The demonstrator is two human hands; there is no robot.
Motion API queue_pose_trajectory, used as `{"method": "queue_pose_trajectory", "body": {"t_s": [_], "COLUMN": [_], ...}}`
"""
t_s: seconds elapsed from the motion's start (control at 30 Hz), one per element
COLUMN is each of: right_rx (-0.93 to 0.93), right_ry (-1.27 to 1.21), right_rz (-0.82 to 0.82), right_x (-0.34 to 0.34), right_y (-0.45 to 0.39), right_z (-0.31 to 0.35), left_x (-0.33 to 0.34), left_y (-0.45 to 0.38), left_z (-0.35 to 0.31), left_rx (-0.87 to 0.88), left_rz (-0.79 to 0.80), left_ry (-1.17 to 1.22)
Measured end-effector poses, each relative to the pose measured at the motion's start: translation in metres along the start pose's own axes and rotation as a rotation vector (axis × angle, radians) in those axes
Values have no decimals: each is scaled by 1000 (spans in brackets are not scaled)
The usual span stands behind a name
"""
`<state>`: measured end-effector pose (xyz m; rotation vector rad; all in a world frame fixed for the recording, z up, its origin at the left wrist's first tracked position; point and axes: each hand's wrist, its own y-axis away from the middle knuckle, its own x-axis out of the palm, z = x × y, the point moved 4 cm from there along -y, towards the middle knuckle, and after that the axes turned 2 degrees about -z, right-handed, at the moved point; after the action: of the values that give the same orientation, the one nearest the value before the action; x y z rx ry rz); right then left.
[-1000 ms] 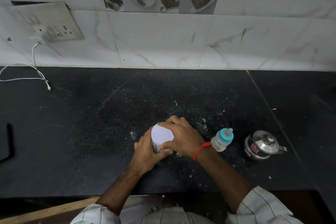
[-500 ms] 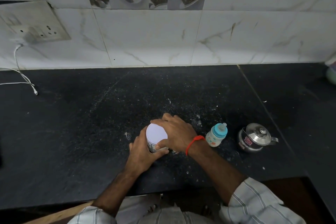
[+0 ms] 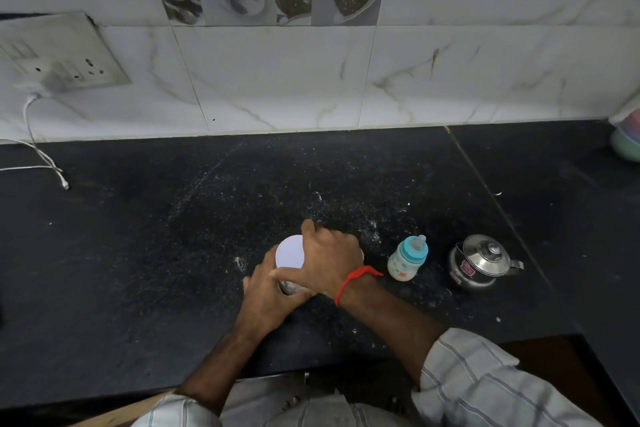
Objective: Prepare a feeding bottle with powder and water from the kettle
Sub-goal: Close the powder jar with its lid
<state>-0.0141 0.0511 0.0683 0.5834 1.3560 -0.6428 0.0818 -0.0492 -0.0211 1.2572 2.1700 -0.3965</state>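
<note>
Black stone counter point(image 3: 138, 270) across the whole lower view, dusted with white specks near the middle, backed by a wall of pale marbled tiles point(image 3: 277, 80) with a strip of printed cups along the top. Grey switch plate point(image 3: 62, 55) up on the left of that wall, with a white cable point(image 3: 41, 156) trailing down onto the counter. Two forearms reaching in from the near edge, striped sleeves point(image 3: 485, 381) at the bottom. Near the centre, a powder tin point(image 3: 289, 251) with a flat white lid, standing upright on the counter. Left hand point(image 3: 266, 295) wrapped round the tin's side, fingers curled against it. Right hand point(image 3: 329, 260) laid over the lid's right part, fingers bent down around the rim, thumb stretched toward the left hand; red thread point(image 3: 356, 279) at the wrist. Just right of the hands, apart from them, a small feeding bottle point(image 3: 408, 262) with blue collar and teat, upright. Further right, a little steel kettle point(image 3: 479, 262), lidded, spout pointing right. Pale bowl point(image 3: 627, 142) at the far right edge, partly cut off.
</note>
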Motion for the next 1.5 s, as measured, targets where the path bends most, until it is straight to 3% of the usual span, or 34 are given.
{"method": "queue_pose_trajectory", "body": {"t_s": [0.13,0.2,0.3,0.37,0.47,0.6,0.73,0.83,1.0,1.2,1.37,1.5], "right_rx": [82,-70,-381,-416,-314,-328,-325,-298,-270,-270,-198,-498], "right_ry": [68,-11,-91,-3,93,177,-97,-194,-242,-241,-410,-297], "right_rz": [1,-19,208,275,47,64,113,-84,-173,-296,-294,-113], "right_x": [-14,-19,-16,-11,-15,-7,5,-2,-5,5,2,-12], "right_y": [-7,-9,-5,-6,-16,-21,-5,-11,-24,-16,-4,10], "right_z": [-20,-22,-10,-6,9,17,7,9,-8,-34,-43,-44], "left_x": [-1,-3,0,1,2,14,20,25,20,34,45,21], "left_y": [0,-1,-2,-3,-4,9,17,18,14,37,30,17], "left_z": [2,2,6,8,6,11,5,-4,-15,5,-15,-18], "left_rx": [-43,-44,-46,-47,-11,128,127,88,63,125,156,166], "left_rz": [16,18,21,26,61,88,73,58,-1,380,192,126], "left_ry": [-3,-20,-33,-59,-130,-238,-243,-214,-110,16,43,218]}}
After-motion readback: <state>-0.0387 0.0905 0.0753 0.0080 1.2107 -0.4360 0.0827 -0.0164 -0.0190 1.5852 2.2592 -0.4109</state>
